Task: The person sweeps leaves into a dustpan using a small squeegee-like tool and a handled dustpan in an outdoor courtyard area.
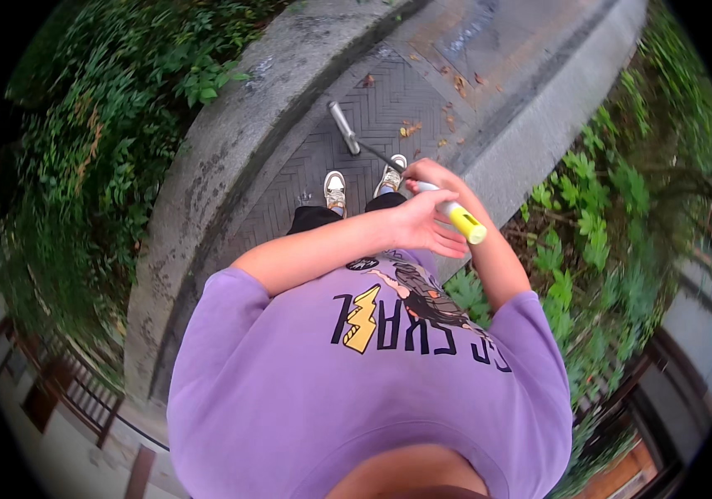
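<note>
A long-handled tool has a yellow and light grey grip [455, 215], a thin dark shaft and a silvery, bar-like head [344, 128] low over or on the paving; its exact kind is unclear. My right hand [434, 174] is closed around the handle where grip and shaft meet. Just nearer to my body, my left hand [427, 221] crosses in front of me with its fingers extended and apart. The yellow end passes beside its thumb and over its fingers; whether they touch is unclear.
My shoes [334, 190] stand on herringbone paving [387, 93] with scattered dry leaves [410, 129]. Low concrete kerbs [206, 143] [536, 125] run along both sides. Dense shrubs [112, 106] grow at the left, and leafy plants [586, 206] at the right. Railings [91, 399] show behind.
</note>
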`<state>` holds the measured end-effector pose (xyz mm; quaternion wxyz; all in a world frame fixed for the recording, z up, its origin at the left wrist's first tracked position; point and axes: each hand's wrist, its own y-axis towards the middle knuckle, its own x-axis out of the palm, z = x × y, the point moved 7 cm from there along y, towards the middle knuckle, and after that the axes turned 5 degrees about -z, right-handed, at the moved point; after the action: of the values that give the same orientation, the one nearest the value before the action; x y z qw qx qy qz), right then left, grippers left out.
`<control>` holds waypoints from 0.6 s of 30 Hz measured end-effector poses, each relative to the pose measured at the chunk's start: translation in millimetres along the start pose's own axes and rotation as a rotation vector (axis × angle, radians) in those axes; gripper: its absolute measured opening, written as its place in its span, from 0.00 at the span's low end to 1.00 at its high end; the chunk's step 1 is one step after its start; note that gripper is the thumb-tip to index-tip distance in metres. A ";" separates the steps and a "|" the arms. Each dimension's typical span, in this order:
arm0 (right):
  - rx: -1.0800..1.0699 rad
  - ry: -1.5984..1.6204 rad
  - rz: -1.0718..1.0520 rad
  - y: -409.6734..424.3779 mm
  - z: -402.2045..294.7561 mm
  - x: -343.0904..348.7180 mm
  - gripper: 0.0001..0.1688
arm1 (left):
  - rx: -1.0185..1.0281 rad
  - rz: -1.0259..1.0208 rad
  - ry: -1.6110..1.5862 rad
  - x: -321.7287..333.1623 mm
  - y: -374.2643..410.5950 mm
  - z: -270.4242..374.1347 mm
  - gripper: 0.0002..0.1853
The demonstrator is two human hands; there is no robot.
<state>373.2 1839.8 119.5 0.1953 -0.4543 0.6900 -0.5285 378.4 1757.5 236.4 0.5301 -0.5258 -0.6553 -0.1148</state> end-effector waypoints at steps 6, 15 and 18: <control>0.254 0.090 -0.210 86.0 1.6 6.4 0.15 | 0.671 0.154 -0.316 -26.6 35.6 83.3 0.19; 0.220 0.082 -0.185 149.8 -8.9 -93.5 0.14 | 0.806 0.254 -0.403 -3.5 107.5 149.2 0.13; 0.145 -0.019 -0.059 131.8 -32.2 -164.2 0.14 | 0.775 0.190 -0.336 46.7 134.6 164.9 0.13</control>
<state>377.5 1998.2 -22.8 0.2182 -0.4642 0.6344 -0.5783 398.2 1957.4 151.8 0.5825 -0.3573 -0.6758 0.2761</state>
